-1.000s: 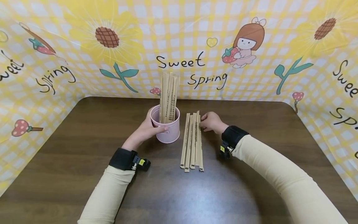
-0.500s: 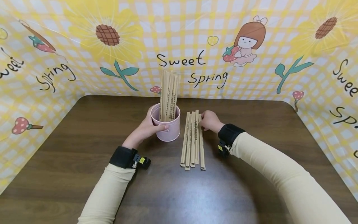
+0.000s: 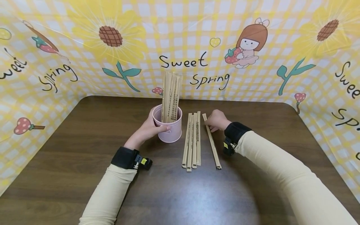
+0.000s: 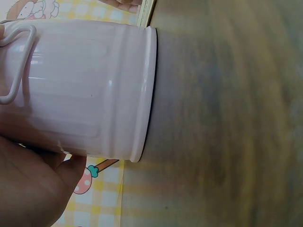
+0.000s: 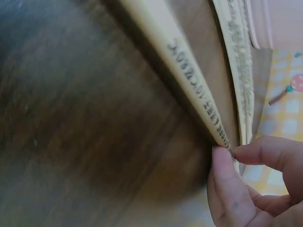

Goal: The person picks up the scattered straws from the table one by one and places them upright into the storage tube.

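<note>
Over the right-hand side of the desk (image 3: 168, 193), one paper-wrapped stick (image 3: 212, 143) is lying aslant, its near end pointing farther right than its far end. Dark printing is running along its wrapper. Near the far end, the right hand (image 3: 217, 120) is pinching it narrowly between thumb and fingertips. I cannot tell whether its whole length is touching the desk.

To the left, apart from this stick, a row of sticks (image 3: 192, 140) in the same printed paper is lying side by side on the desk, their near ends standing unevenly. Beyond that row, a pink bucket (image 3: 170, 134) is standing upright on the desk. The left hand (image 3: 147, 127) is gripping it around its left side, the thumb reaching across the near wall. A wire handle (image 4: 23, 66) is hanging against that wall. Inside the bucket, a bundle of sticks (image 3: 171, 97) is standing upright, rising well above the rim.

Farther out, black wristbands (image 3: 125, 157) are circling both wrists, and cream sleeves (image 3: 108, 193) are covering the arms. Behind the desk, a yellow-and-white checked backdrop (image 3: 182, 25) is showing sunflowers, strawberries, a cartoon figure and the words "Sweet Spring".
</note>
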`<state>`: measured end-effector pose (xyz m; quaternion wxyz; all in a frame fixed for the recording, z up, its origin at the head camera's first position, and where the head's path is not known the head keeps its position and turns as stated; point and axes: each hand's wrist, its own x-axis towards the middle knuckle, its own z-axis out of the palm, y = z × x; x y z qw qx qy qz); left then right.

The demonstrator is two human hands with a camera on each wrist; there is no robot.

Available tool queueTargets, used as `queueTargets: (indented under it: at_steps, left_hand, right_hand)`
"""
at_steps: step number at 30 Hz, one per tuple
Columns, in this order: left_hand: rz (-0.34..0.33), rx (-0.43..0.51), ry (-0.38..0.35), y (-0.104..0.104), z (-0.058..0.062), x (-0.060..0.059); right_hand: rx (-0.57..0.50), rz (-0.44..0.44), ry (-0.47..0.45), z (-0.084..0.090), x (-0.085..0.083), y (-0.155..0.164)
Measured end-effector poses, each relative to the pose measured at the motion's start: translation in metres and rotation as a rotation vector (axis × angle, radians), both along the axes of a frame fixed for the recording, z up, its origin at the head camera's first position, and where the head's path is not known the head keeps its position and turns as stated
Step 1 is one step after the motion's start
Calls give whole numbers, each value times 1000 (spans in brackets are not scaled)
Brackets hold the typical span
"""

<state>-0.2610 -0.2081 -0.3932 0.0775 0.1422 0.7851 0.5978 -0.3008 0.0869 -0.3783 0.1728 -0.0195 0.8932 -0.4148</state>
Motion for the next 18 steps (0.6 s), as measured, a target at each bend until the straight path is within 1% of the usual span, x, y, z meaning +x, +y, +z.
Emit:
queueTargets:
  at_steps: [4, 9, 14, 18]
  left_hand:
    - [6, -8, -2, 1, -1, 0]
    - [3, -9, -5, 1, 0, 1]
    - [2, -19, -3, 0, 1, 2]
    - [-3, -20, 0, 0, 1, 2]
  right_hand:
    - [-89, -15, 6, 11, -1, 9]
    - [-153, -38, 79, 34, -9, 12]
    - [-216, -77, 185, 65, -16, 7]
    - [-237, -111, 312, 89, -20, 3]
